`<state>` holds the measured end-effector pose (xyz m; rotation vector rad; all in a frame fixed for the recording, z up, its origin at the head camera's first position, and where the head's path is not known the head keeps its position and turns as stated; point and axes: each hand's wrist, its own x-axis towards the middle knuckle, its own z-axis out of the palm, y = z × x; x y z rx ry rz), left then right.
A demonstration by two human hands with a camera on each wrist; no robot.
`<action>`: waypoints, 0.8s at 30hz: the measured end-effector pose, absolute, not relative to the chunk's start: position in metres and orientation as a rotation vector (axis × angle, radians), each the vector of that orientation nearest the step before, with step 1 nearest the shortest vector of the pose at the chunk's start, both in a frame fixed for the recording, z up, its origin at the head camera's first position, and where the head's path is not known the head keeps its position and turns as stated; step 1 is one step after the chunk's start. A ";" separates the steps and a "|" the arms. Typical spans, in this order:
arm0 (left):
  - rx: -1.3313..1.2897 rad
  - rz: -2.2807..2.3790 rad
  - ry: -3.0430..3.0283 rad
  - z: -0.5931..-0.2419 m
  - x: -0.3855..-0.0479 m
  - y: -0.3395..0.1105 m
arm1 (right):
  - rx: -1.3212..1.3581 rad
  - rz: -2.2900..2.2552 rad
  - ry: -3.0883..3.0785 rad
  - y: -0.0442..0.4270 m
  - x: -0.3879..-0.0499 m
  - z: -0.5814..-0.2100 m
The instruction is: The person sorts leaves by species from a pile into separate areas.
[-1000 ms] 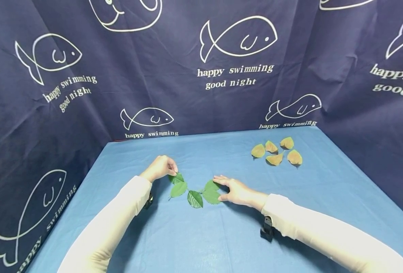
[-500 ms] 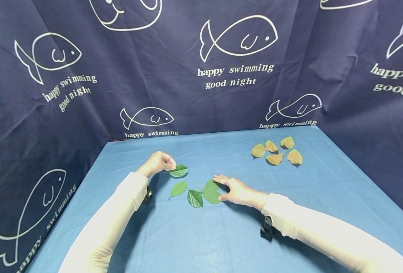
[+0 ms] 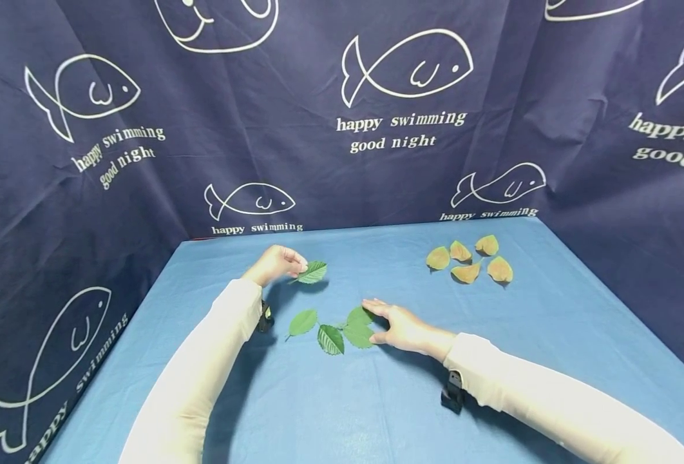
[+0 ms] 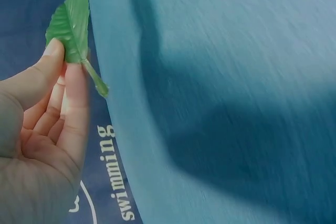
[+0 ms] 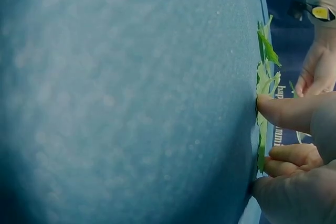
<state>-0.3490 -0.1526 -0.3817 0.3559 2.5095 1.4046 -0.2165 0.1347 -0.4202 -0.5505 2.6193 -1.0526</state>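
Observation:
In the head view, my left hand (image 3: 277,264) pinches a green leaf (image 3: 314,272) above the table's far left part. The left wrist view shows the leaf's serrated blade (image 4: 73,22) between thumb and fingers, its short stem pointing down. My right hand (image 3: 404,330) rests with spread fingers on two green leaves, an upper leaf (image 3: 358,315) and a lower leaf (image 3: 357,335). Left of these lie a ribbed green leaf (image 3: 331,339) and a smoother green leaf (image 3: 303,321). In the right wrist view, the thumb (image 5: 286,113) touches the edge-on leaves.
Several yellow-brown leaves (image 3: 466,272) lie in a loose cluster at the back right. Blue cloth (image 3: 319,406) covers the table. A dark curtain (image 3: 295,154) with white fish drawings hangs behind and along the sides.
My left hand has lifted the green leaf away from the row, moving it farther back and slightly right. The right hand stays where it was.

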 end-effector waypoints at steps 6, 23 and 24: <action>0.259 1.486 2.552 -0.384 -0.361 -0.142 | -0.547 -1.043 2.628 0.135 -0.216 -0.419; -0.016 1.741 2.486 -0.390 -0.395 -0.114 | -0.570 -0.951 2.598 0.135 -0.217 -0.414; -0.037 1.737 2.488 -0.389 -0.397 -0.113 | -0.573 -0.952 2.600 0.135 -0.217 -0.414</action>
